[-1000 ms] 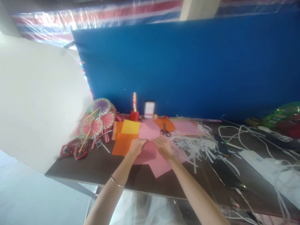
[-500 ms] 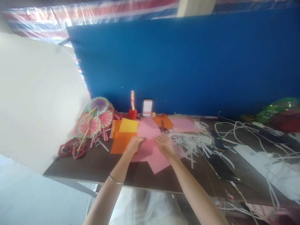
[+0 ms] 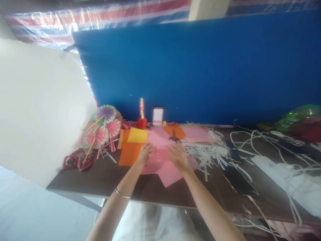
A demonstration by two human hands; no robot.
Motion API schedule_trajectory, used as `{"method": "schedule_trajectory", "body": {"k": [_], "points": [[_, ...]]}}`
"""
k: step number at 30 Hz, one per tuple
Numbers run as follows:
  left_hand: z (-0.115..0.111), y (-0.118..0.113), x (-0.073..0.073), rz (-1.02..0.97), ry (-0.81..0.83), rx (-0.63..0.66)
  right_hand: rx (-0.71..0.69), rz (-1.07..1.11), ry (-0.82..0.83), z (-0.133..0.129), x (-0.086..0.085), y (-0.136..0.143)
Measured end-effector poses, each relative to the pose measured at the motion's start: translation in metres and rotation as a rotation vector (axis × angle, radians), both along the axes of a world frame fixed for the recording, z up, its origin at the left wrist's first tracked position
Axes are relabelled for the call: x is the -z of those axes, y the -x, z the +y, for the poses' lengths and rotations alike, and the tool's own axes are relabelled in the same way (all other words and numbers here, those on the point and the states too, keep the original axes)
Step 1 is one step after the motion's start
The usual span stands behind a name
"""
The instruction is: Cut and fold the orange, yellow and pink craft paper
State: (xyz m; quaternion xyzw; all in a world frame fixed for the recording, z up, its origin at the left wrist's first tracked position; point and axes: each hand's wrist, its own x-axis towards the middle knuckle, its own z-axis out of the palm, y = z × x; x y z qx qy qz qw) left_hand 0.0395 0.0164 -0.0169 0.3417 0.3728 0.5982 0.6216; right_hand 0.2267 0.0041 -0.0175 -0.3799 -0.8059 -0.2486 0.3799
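Note:
Pink paper sheets [image 3: 167, 175] overlap in the middle of the dark table. My left hand [image 3: 145, 154] is over their left side, near an orange sheet [image 3: 127, 155]; its fingers are loosely bent and a little apart, somewhat blurred, and no held thing shows. Over the right part of the pink paper, my right hand [image 3: 178, 157] has its fingers stretched out flat. Just beyond it, dark-handled scissors [image 3: 175, 139] rest by another orange sheet [image 3: 173, 129]. A yellow sheet [image 3: 137, 135] lies behind my left hand.
White paper strips [image 3: 207, 154] are heaped right of the sheets, with a dark phone [image 3: 238, 180] and white cables [image 3: 253, 135] beyond. Paper fans [image 3: 105, 114] stand on the left. A red holder [image 3: 141, 123] stands against the blue board [image 3: 175, 67].
My left hand has drawn slightly back from the middle and its fingers have loosened. The fingers of my right hand have straightened over the pink paper.

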Motion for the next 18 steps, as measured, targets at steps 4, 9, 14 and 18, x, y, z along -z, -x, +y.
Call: {"method": "schedule_trajectory", "body": {"k": [4,9,14,18], "points": [[-0.001,0.001,-0.001,-0.103,0.007,0.048,-0.008,0.047,0.178,-0.002,0.001,0.010],[0.004,0.004,0.003,-0.073,-0.020,0.021,-0.042,0.824,0.627,0.015,0.010,0.004],[0.006,0.004,0.004,-0.090,-0.013,0.001,-0.227,1.275,1.112,0.030,0.018,0.000],[0.005,0.007,0.002,-0.094,-0.014,0.008,-0.368,1.239,1.122,0.024,0.015,-0.004]]}}
